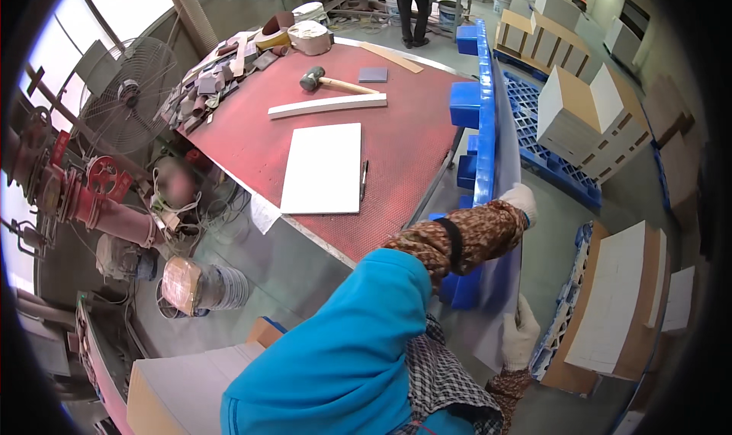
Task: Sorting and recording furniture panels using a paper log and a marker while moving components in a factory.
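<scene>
A large thin grey sheet [505, 282] stands on edge beside a blue plastic pallet [479, 107] that leans upright against the red work table [396, 168]. My left hand [522, 203], in a white glove with a patterned sleeve, grips the sheet's edge higher up. Lower down, my right hand [519, 334], also gloved, holds the same edge. My blue top fills the lower middle of the view.
On the table lie a white board [321, 168], a dark pen [364, 180], a white strip [328, 105], a mallet [320, 79] and a grey square [373, 74]. Stacked white boards [587, 115] sit on blue pallets at right. A fan [126, 92] stands left. A person [412, 8] stands far back.
</scene>
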A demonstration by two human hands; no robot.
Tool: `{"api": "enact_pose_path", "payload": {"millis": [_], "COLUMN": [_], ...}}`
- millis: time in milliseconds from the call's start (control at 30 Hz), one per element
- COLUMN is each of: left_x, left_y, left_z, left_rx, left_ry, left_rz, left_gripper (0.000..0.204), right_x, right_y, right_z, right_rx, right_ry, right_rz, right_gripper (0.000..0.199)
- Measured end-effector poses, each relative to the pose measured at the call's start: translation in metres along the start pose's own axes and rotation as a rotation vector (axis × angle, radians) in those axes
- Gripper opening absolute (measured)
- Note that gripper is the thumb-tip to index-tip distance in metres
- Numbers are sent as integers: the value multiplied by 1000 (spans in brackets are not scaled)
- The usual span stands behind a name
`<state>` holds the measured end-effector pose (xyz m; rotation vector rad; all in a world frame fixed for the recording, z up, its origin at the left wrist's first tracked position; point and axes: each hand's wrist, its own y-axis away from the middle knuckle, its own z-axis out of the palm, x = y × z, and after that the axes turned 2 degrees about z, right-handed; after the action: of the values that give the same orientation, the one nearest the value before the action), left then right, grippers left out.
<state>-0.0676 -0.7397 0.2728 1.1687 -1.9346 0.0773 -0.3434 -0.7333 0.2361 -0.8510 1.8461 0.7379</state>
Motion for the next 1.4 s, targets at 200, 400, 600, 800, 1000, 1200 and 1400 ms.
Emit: {"api": "enact_pose_path", "payload": {"millis": [200, 400, 600, 800, 1000, 1200, 1400], "left_x": [-29, -156, -349, -493, -606, -618, -639], "left_y": [107, 149, 206, 224, 218, 205, 173], "left_z": [-50, -76, -107, -148, -183, -231, -248], "left_rx": [216, 522, 383, 455, 662, 867, 957], "left_ry": [-21, 41, -41, 449, 315, 160, 255], "left_rz": [377, 255, -290, -555, -644, -723, -703], "left_gripper": [52, 44, 57, 43, 56, 73, 77], "right_x": [-14, -5, 4, 7, -27, -79, -129], "right_y": [9, 13, 13, 29, 53, 48, 25], "right_z": [28, 37, 33, 13, 31, 99, 186], "right_rx": [-26, -138, -65, 77, 298, 634, 614], "right_ry": [3, 176, 21, -23, 307, 722, 469], "right_rz": [22, -62, -98, 62, 76, 73, -222], "right_gripper": [45, 43, 40, 48, 47, 45, 35]}}
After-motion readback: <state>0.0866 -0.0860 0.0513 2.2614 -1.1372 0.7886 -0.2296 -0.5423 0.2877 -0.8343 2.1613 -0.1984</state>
